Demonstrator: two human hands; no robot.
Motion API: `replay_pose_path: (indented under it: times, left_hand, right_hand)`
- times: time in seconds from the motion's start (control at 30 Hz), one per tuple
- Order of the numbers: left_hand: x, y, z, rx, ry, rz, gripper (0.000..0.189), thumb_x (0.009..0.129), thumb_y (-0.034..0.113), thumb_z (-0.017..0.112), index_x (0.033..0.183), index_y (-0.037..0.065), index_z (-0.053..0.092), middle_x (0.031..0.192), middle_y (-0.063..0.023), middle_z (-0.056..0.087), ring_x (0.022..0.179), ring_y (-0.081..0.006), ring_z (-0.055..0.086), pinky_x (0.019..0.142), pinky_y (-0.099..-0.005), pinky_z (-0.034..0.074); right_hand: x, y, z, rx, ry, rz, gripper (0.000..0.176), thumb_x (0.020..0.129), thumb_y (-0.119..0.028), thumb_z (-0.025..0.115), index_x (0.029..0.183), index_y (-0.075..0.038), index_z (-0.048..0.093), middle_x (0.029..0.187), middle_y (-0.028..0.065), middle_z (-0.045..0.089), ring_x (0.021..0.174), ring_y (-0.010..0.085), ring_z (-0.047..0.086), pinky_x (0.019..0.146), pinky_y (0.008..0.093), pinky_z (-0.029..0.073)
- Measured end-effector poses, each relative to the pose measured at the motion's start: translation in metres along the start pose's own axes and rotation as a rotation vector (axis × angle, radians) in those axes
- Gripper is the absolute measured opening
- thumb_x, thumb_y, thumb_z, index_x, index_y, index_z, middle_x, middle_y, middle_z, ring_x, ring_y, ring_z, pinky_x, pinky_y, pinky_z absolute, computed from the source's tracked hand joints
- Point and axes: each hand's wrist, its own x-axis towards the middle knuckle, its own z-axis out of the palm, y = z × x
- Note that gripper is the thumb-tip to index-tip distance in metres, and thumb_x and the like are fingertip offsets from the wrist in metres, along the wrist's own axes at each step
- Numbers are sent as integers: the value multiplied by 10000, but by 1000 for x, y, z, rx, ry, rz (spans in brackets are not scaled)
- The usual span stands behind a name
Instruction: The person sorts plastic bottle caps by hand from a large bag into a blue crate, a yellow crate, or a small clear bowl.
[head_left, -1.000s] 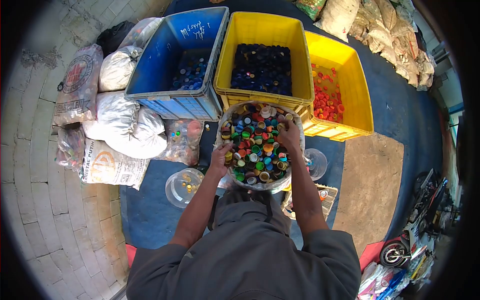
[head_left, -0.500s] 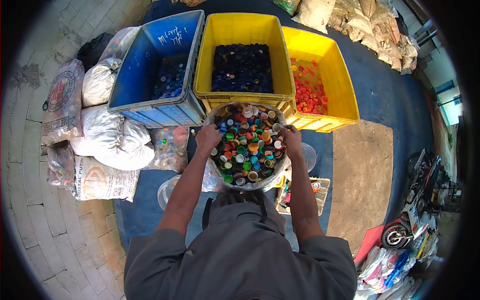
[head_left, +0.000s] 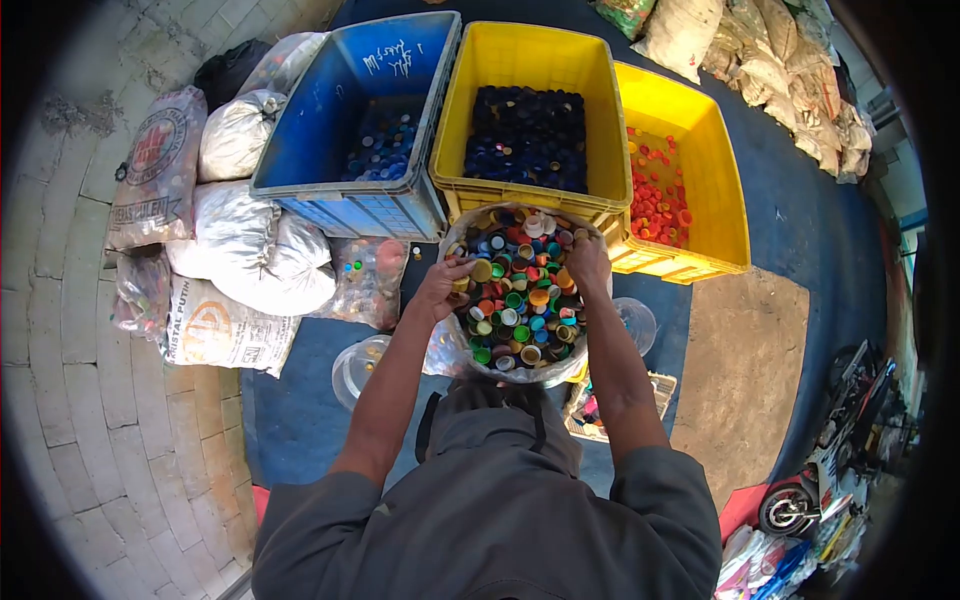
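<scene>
A round sack (head_left: 478,368) full of mixed bottle caps (head_left: 520,300) stands in front of me, its pale rim rolled outward. My left hand (head_left: 440,288) is at the sack's left edge, fingers closed on a yellowish bottle cap (head_left: 481,270). Over the upper right of the sack, my right hand (head_left: 590,265) reaches in with its fingers bent together near the rim. What those fingertips hold, if anything, is too small to make out. Green, orange, white, blue and red caps lie heaped between both hands.
Beyond the sack stand a blue crate (head_left: 350,205) with blue caps, a yellow crate (head_left: 540,200) with dark caps, and another yellow crate (head_left: 690,262) with red caps. Stuffed sacks (head_left: 250,245) crowd the left. Clear tubs (head_left: 352,372) and a small basket (head_left: 660,392) flank the sack.
My left hand has moved inward over the caps and now grips a yellowish one. My right hand has shifted up along the rim. The whole view has swung slightly, moving the scene rightward.
</scene>
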Motion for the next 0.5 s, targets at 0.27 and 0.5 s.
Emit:
replay_pose_path:
  times: [0.27,0.5]
  left_hand:
    - [-11,-17,12,-245,-259,-153,206,920,210,607,1069,71,578,872,-22,606,681,-84,581,435,-152,392]
    - [-15,-36,29,-538,-305,-219,218,945,225,535,1078,55,565,890,-45,598,668,-109,588,437,-178,416]
  right_hand:
    - [-30,6,-8,1153,-136,299,255,820,-222,595,980,-25,587,887,108,612,747,252,569,643,356,445]
    - [-103,-21,-1,2254,-551,445,188,757,-136,486,940,-116,524,716,13,486,511,147,376,481,278,299]
